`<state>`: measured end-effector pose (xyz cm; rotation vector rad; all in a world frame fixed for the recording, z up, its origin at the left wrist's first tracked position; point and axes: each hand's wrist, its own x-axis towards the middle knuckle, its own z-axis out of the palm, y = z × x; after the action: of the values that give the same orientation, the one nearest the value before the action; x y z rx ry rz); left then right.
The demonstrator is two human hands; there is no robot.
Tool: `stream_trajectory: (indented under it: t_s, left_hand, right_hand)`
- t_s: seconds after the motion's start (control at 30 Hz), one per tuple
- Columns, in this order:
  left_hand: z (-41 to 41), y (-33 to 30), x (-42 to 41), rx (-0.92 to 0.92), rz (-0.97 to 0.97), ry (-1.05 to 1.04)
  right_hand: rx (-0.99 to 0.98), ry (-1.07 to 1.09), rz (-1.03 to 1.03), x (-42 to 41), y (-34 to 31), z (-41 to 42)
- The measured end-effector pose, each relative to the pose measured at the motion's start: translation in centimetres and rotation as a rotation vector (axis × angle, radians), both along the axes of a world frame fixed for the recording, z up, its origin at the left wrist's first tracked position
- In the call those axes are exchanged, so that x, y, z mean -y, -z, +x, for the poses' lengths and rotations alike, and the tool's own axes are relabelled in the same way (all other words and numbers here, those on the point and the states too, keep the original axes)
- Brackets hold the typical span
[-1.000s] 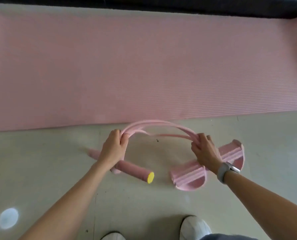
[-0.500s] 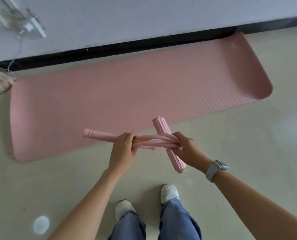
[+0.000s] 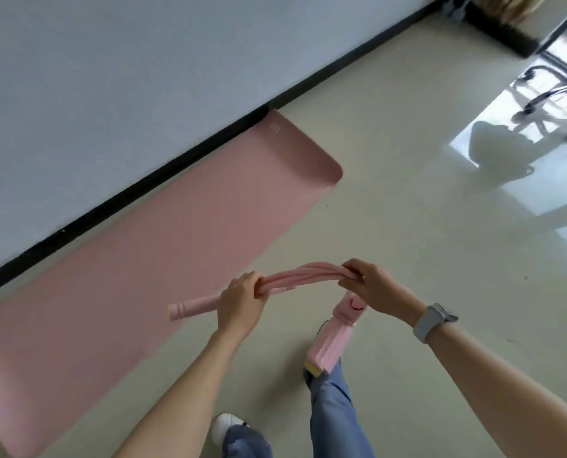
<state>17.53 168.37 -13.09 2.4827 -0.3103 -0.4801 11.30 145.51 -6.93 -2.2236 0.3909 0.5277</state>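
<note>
Premises: a pale, glossy floor (image 3: 407, 233) bounded by a grey-white wall (image 3: 143, 77) with a black skirting strip (image 3: 176, 167). A pink exercise mat (image 3: 137, 279) lies flat on the floor with one long edge against the skirting, its rounded far corner curling slightly upward. A wheeled chair base (image 3: 556, 90) stands at the upper right, well apart from the mat. The item in hand is a pink pull-rope exerciser (image 3: 312, 274), held in the air above the floor, just beside the mat's near edge. Its elastic tubes (image 3: 288, 281) are gathered into one bundle that arches between the two hands. The left hand (image 3: 242, 302) is clenched round the bundle's left end together with the foam handle bar (image 3: 193, 306), which projects leftward from the fist over the mat's edge, roughly level. The right hand (image 3: 374, 289) is clenched round the bundle's right end, knuckles uppermost. The pedal bar (image 3: 333, 342) hangs down from beneath this fist, tilted toward the person, its yellow end cap lowest and in front of the right leg. The right wrist carries a grey watch (image 3: 432, 320). Below, blue trousers (image 3: 335, 411) and a white shoe (image 3: 226, 426) are visible; the shoe is planted on the floor near the mat.
</note>
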Motion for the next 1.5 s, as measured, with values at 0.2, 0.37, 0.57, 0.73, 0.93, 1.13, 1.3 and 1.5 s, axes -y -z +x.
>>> stream_trajectory:
  t_s: [0.2,0.37,0.57,0.73,0.93,1.13,1.3,1.5]
  left_hand:
    - [2.2,-4.7,16.5,-0.115,-0.169,0.304]
    - [5.2,-9.2,29.2,-0.27,-0.322,0.324]
    - [11.2,-14.1,43.2,-0.429,-0.464,0.362]
    - [19.2,-14.9,55.0,-0.377,-0.402,0.43]
    - [28.8,-11.9,70.3,-0.392,-0.253,0.561]
    - [35.9,-13.5,85.1,-0.446,-0.269,0.565]
    - [42.6,-13.5,99.3,-0.421,-0.289,0.644]
    - [50.4,-14.2,117.0,-0.45,-0.398,0.565]
  right_hand:
    - [0.112,0.187,0.124,10.3,-3.6,0.7]
    - [0.202,0.328,0.148,20.9,-6.3,2.6]
    - [0.133,0.283,0.003,33.8,-5.7,4.6]
    - [0.131,0.449,0.011,45.3,-4.1,8.9]
    - [0.227,0.61,-0.061,61.8,-4.1,17.0]
    - [0.217,0.514,-0.194,75.4,-6.4,22.5]
    - [0.24,0.542,-0.289,89.0,-5.5,27.7]
    - [0.268,0.667,-0.183,106.9,-4.3,36.8]
